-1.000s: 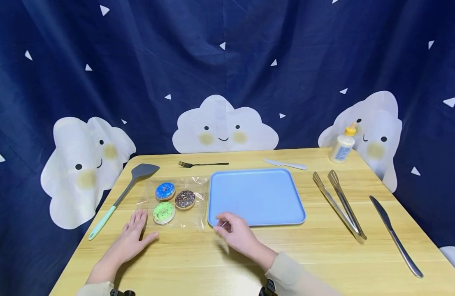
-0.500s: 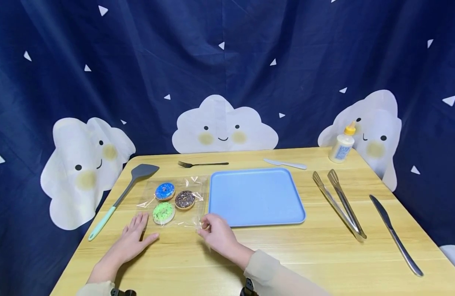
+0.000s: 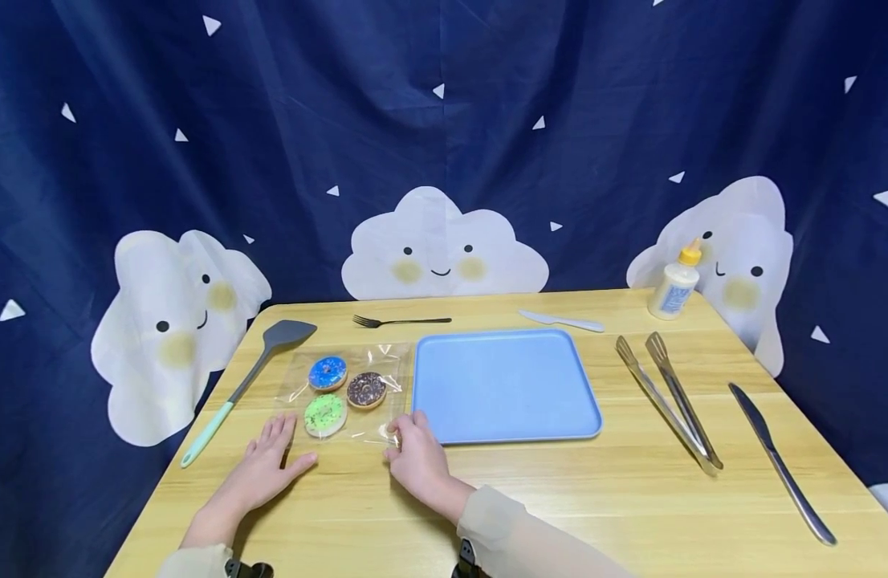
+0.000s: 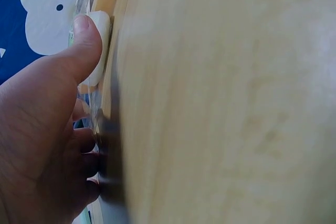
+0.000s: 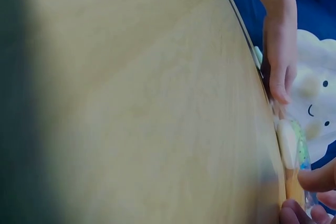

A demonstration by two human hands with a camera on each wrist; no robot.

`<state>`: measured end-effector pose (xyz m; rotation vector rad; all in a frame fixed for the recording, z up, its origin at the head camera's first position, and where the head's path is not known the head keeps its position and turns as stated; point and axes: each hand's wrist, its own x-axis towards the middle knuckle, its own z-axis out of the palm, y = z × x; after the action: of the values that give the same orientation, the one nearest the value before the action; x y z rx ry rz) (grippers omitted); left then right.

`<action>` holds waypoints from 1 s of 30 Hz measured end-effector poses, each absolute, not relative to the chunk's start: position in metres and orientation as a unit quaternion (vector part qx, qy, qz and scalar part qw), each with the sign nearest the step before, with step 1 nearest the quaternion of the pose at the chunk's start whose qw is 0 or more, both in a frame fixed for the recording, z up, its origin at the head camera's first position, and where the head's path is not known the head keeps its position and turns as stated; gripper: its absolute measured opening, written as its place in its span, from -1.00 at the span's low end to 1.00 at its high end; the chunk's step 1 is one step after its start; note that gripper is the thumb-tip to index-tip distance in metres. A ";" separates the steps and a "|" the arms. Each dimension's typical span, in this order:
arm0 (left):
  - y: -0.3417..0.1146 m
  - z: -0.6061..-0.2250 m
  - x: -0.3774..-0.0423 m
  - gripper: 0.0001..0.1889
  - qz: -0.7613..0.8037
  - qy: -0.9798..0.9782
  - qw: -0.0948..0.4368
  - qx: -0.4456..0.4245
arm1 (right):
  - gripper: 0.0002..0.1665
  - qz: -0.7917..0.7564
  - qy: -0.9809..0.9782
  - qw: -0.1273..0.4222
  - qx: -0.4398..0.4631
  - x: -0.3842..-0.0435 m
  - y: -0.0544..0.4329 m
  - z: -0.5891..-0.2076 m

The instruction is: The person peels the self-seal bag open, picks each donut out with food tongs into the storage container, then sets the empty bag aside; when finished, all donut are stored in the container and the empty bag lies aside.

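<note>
A clear plastic bag (image 3: 386,365) lies flat on the table, holding three toy donuts: a blue donut (image 3: 327,373), a chocolate-brown donut (image 3: 367,390) and a green donut (image 3: 324,415). My left hand (image 3: 259,470) rests on the table with fingers spread, fingertips at the bag's lower left corner. In the left wrist view its thumb (image 4: 86,38) overlaps the pale side of a donut. My right hand (image 3: 418,461) pinches the bag's lower right corner between thumb and curled fingers. The right wrist view catches only part of this hand at its edge.
A blue tray (image 3: 505,389) sits right of the bag. Around them lie a spatula (image 3: 256,373), a black fork (image 3: 401,322), a white knife (image 3: 563,322), metal tongs (image 3: 664,401) and a table knife (image 3: 780,461). A glue bottle (image 3: 675,289) stands at the back right.
My right hand has moved left from the tray's front corner to the bag's lower right corner and taken hold there. My left hand has stayed about where it was.
</note>
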<state>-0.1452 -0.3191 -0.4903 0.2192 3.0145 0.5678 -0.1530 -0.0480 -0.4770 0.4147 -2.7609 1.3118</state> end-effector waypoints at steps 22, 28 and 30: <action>-0.317 -0.487 -0.142 -0.04 0.195 0.978 0.029 0.063 | -0.73 0.385 -0.911 0.056 0.138 -0.153 -0.055 -0.483; -0.317 -0.487 -0.142 -0.04 0.194 0.979 0.031 0.062 | -0.75 0.370 -0.915 0.073 0.143 -0.154 -0.056 -0.485; -0.317 -0.487 -0.143 -0.05 0.193 0.979 0.031 0.061 | -0.77 0.367 -0.915 0.080 0.146 -0.154 -0.056 -0.485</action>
<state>-0.1425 -0.3172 -0.4873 0.1888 3.0162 0.5956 -0.1535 -0.0559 -0.4849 0.4360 -2.7370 1.0965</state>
